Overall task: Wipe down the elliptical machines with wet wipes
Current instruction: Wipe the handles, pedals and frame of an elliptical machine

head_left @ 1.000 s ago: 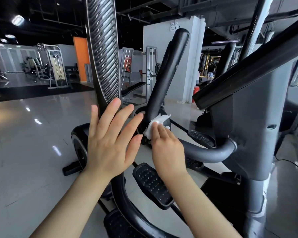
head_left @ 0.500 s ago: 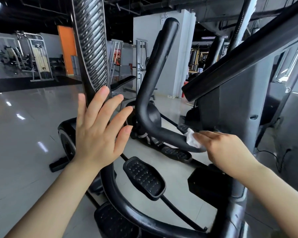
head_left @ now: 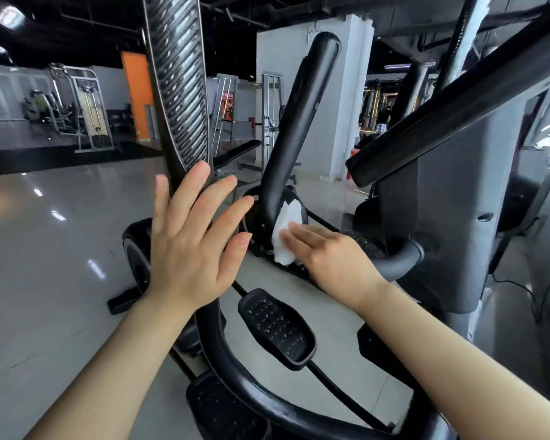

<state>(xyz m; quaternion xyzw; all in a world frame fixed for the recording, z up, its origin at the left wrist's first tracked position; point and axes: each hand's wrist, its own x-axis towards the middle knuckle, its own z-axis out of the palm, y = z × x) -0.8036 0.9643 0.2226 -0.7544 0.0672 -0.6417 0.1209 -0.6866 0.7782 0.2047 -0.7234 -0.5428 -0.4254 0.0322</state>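
Elliptical machine is filling the frame, grey console column on the right, black frame running low across the bottom. Ribbed moving arm is rising upper left; a smooth black curved handlebar is standing mid-frame and bending right into the column. Foot pedal is sitting below, between the two forearms.

Left hand is spreading flat, fingers straight and fanned, resting against the base of the ribbed arm, probably bracing it; actual contact is hard to confirm from this angle. Right hand is pressing the wet wipe with straight fingers onto the lower bend of the handlebar; not clear whether the thumb is tucking under.

Wipe is looking thin, limp, bunched, likely damp and clinging; it should be handling light and sliding easily on the glossy tube. Best hold is judged to be flat fingers on top with wipe wrapped partway round the bar.
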